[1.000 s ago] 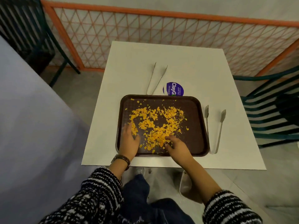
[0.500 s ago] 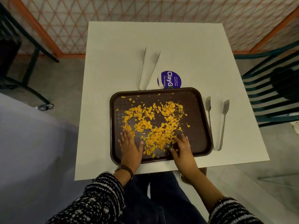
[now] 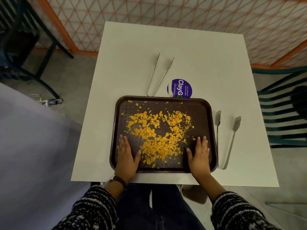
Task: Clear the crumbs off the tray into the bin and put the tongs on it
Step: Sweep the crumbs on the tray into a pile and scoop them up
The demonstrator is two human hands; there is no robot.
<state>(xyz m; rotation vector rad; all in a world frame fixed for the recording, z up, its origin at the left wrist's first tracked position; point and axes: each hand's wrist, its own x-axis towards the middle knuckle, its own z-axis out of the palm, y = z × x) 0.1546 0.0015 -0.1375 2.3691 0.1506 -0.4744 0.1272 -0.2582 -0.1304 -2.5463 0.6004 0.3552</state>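
White table (image 3: 182, 47) carries a brown tray (image 3: 207, 112) at its near edge, orange crumbs (image 3: 159, 140) heaped centrally. Left hand (image 3: 127, 155) at 7 o'clock and right hand (image 3: 199, 155) at 5 o'clock lie flat, fingers straight, gripping nothing. Slim tongs (image 3: 151, 93) lie off-tray at 12 o'clock, broad-tipped tongs (image 3: 231, 146) at 3 o'clock.

- White square table (image 3: 199, 52): centre of view, far edge toward 12 o'clock.
- Round purple sticker (image 3: 180, 87) on tabletop, just past centre toward 12 o'clock; white lettering "ClayG…", lower edge hidden.
- Orange lattice partition (image 3: 149, 10): 11 to 2 o'clock, behind table.
- Dark green slatted chair (image 3: 282, 117): 3 o'clock, beside table edge.
- Dark chair frame (image 3: 18, 42): 10 o'clock, on grey floor (image 3: 78, 72).
- Small charger with cable (image 3: 51, 102): 9 o'clock, on floor.
- Pale lilac-grey surface (image 3: 33, 155): 8 o'clock, fills lower left; what it is, cannot tell.
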